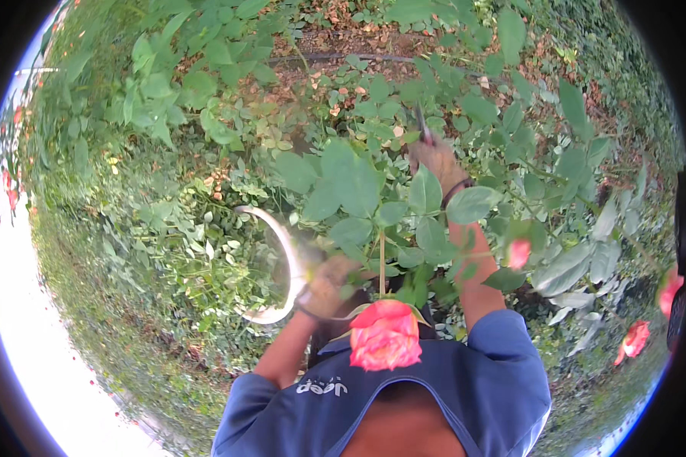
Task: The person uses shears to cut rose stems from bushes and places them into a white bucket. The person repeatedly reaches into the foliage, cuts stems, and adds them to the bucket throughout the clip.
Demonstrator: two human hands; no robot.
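My right hand (437, 163), in a tan work glove, reaches forward among rose leaves. Its fingers close around a narrow-bladed hand tool (422, 123), probably pruning shears; leaves and blur hide much of it. My left hand (327, 288), also gloved, is low and nearer my body, beside a pale curved band (288, 257). Whether the fingers grip this band or a stem is blurred. Close to the camera, a pink-orange rose bloom (386, 336) hangs in front of my chest. Its stem (382, 263) and broad leaves (349, 177) partly cover the space between my hands.
Dense rose bushes (177, 251) surround me. Other pink blooms (633, 341) and a small bud (518, 253) are on the right. Ahead, a dark hose-like line (371, 57) crosses soil with dry leaves (354, 43). Leafy shoots (200, 85) stick up close at the upper left.
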